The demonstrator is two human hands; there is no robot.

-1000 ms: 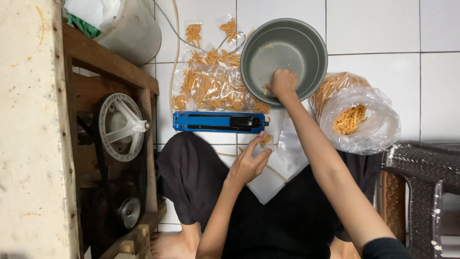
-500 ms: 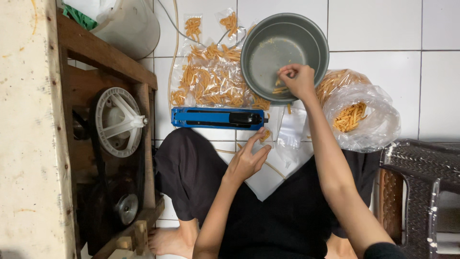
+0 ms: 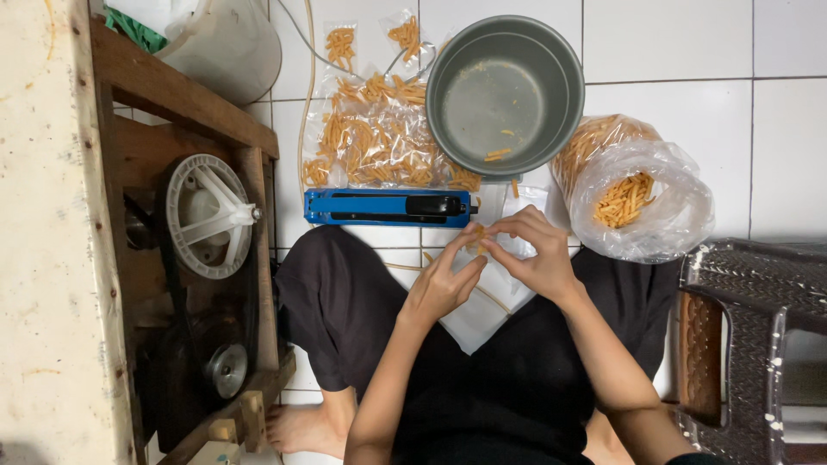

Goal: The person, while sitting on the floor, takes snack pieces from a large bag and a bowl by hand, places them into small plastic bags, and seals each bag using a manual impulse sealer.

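Note:
My left hand (image 3: 444,280) holds a small clear plastic bag (image 3: 482,297) over my lap, thumb and fingers at its mouth. My right hand (image 3: 530,250) meets it from the right, fingertips pinched on a few orange snack sticks at the bag's opening. Just beyond the hands lies a blue heat sealer (image 3: 388,207) on the white tiled floor. A grey metal pot (image 3: 505,93) with a few leftover sticks stands behind it.
Several filled small snack bags (image 3: 370,138) lie left of the pot. A large clear bag of snack sticks (image 3: 633,194) sits at the right. A wooden frame with a white pulley wheel (image 3: 207,215) is at the left, a patterned stool (image 3: 749,327) at the right.
My right hand has come back from the pot to the small bag at my lap and now meets the left hand. The left hand has stayed holding the bag.

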